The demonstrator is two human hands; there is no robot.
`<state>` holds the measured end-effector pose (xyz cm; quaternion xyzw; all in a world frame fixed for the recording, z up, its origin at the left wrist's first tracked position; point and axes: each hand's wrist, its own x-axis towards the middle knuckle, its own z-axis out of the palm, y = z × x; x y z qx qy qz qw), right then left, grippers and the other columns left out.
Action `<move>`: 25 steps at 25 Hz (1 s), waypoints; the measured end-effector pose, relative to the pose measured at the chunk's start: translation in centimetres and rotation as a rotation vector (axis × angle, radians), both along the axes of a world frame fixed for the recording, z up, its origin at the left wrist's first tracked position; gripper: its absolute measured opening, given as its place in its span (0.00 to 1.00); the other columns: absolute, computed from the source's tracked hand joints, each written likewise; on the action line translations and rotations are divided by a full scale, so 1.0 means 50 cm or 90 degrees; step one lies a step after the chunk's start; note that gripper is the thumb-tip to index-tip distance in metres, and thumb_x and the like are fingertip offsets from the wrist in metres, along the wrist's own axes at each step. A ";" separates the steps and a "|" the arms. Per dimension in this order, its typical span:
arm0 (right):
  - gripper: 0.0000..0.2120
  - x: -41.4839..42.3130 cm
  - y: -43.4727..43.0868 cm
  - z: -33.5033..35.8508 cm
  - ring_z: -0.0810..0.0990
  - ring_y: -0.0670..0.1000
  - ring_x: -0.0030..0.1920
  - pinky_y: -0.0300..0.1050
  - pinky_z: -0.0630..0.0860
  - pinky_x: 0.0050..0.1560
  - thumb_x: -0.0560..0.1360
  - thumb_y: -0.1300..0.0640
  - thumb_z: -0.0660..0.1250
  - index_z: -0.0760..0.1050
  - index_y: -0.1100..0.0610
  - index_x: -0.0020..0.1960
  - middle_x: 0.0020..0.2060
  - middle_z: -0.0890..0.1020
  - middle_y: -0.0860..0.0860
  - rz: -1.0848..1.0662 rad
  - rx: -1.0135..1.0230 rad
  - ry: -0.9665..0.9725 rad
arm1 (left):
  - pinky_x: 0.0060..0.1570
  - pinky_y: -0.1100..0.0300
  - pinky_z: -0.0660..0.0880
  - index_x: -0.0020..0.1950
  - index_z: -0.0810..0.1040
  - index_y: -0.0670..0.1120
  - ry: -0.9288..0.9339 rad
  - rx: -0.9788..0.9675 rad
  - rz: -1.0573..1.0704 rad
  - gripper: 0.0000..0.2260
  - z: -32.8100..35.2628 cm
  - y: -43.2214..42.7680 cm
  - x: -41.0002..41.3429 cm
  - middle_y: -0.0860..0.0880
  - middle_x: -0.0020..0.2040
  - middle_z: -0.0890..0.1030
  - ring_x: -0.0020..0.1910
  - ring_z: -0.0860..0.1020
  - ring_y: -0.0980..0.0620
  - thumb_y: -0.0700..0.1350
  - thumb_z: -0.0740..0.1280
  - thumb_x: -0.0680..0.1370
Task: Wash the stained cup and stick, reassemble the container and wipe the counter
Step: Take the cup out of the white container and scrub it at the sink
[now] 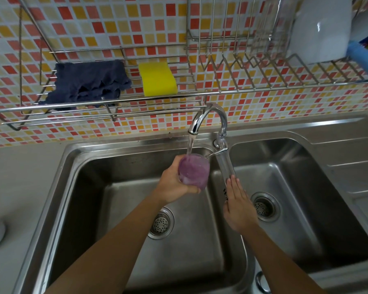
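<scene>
Purple-stained clear cup [194,172] fills under one running chrome tap [208,119].
Left hand [174,183] grips it; right hand [239,205] lies flat, empty, between two steel basins [89,187].

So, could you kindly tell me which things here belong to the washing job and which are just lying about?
In use: cup in left hand; running tap; left sink basin; right hand on the tap lever.
Possibly for later: yellow sponge; dark cloth.
Lying about: white dish on the rack.
</scene>
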<state>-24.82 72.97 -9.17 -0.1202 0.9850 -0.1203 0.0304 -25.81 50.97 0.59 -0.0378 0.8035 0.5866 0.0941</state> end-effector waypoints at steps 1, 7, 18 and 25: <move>0.35 0.000 0.001 -0.004 0.39 0.50 0.74 0.45 0.45 0.73 0.69 0.51 0.39 0.45 0.61 0.76 0.76 0.47 0.56 0.001 0.000 0.002 | 0.42 0.73 0.75 0.61 0.70 0.53 -0.002 0.005 0.004 0.35 0.005 0.005 -0.003 0.56 0.50 0.79 0.49 0.78 0.59 0.35 0.79 0.59; 0.37 0.000 0.002 -0.004 0.39 0.50 0.74 0.48 0.49 0.75 0.68 0.49 0.38 0.45 0.61 0.76 0.76 0.47 0.55 0.010 -0.019 -0.012 | 0.43 0.78 0.73 0.57 0.69 0.50 0.025 0.012 0.034 0.32 0.025 0.026 -0.016 0.58 0.46 0.78 0.44 0.76 0.65 0.35 0.79 0.60; 0.26 -0.215 -0.088 0.128 0.66 0.55 0.70 0.50 0.67 0.67 0.74 0.66 0.60 0.62 0.56 0.71 0.70 0.67 0.54 0.173 0.019 0.020 | 0.42 0.71 0.76 0.61 0.69 0.54 -0.032 -0.025 0.045 0.38 -0.054 -0.064 0.084 0.55 0.53 0.77 0.50 0.78 0.60 0.36 0.81 0.58; 0.15 -0.253 -0.058 0.150 0.78 0.61 0.51 0.54 0.76 0.55 0.77 0.67 0.56 0.71 0.59 0.62 0.54 0.78 0.62 -0.003 -0.140 0.093 | 0.47 0.68 0.72 0.63 0.69 0.52 -0.014 -0.186 0.086 0.38 -0.065 -0.107 0.090 0.54 0.54 0.73 0.51 0.74 0.56 0.43 0.81 0.57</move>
